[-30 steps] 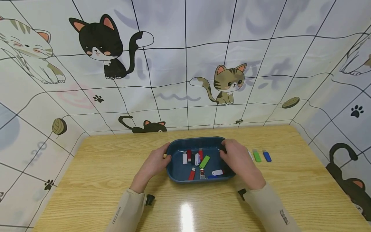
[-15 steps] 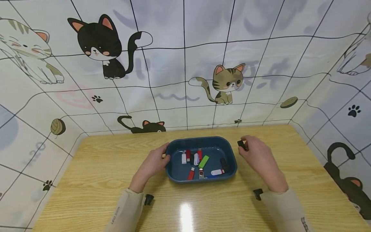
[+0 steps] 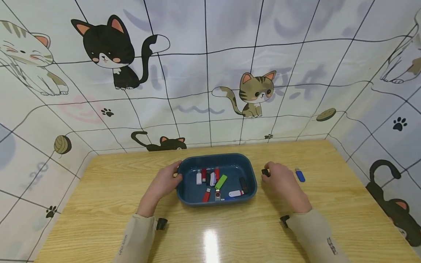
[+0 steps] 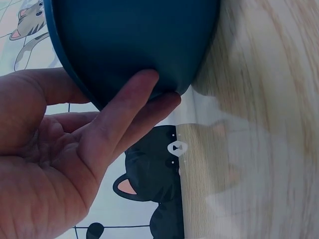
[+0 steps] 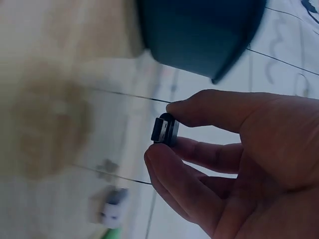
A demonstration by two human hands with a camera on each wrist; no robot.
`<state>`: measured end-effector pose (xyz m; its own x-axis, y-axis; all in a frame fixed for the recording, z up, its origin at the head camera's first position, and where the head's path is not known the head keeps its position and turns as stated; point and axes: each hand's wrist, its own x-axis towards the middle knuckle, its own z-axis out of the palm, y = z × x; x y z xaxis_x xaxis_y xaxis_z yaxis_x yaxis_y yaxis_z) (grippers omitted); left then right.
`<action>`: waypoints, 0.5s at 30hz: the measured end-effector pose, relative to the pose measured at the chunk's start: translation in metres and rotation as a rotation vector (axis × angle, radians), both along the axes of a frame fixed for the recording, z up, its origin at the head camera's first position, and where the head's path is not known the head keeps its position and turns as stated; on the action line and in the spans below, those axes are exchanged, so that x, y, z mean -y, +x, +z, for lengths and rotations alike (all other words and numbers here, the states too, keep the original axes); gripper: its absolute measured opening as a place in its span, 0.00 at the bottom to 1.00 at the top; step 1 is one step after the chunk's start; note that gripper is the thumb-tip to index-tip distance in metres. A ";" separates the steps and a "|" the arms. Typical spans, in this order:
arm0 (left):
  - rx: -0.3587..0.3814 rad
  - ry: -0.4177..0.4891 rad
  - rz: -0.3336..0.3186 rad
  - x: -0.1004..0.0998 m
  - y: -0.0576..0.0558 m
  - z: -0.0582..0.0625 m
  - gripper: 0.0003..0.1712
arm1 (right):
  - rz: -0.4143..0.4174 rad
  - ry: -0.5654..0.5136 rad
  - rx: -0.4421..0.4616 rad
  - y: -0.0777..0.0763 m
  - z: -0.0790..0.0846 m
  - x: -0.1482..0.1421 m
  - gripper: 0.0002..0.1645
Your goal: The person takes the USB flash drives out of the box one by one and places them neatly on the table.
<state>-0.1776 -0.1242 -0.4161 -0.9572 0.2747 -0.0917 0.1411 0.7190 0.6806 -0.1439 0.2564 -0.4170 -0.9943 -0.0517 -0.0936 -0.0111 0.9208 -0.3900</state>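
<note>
A dark blue plastic bin (image 3: 213, 203) stands on the table with several USB sticks inside, among them a green one (image 3: 221, 182) and a red one (image 3: 206, 195). My left hand (image 3: 164, 179) grips the bin's left end. In the left wrist view its thumb is at the rim and its fingers (image 4: 124, 109) press the outer wall. Just right of the bin, my right hand (image 3: 283, 182) pinches a black USB stick (image 5: 165, 129) between thumb and fingertips, its plug showing in the right wrist view. The stick is apart from the bin.
A blue USB stick (image 3: 300, 175) lies on the wooden table (image 3: 115, 190), right of my right hand. A blurred white USB stick (image 5: 113, 209) and a bit of green show low in the right wrist view. A cat-printed cloth (image 3: 194, 80) hangs behind and along both sides.
My right hand has left the bin's right end and moved right, then slightly back left, with the black USB stick. The bin and my left hand have shifted a little left.
</note>
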 end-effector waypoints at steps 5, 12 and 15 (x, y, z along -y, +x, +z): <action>0.000 -0.006 0.002 -0.001 0.001 0.000 0.34 | 0.019 0.058 -0.070 0.001 -0.014 0.002 0.10; -0.015 -0.024 0.001 0.000 0.000 0.000 0.34 | 0.008 0.043 -0.085 0.004 -0.007 0.000 0.14; -0.020 -0.023 -0.004 -0.001 0.001 0.000 0.33 | 0.013 0.056 -0.097 0.007 0.005 -0.005 0.13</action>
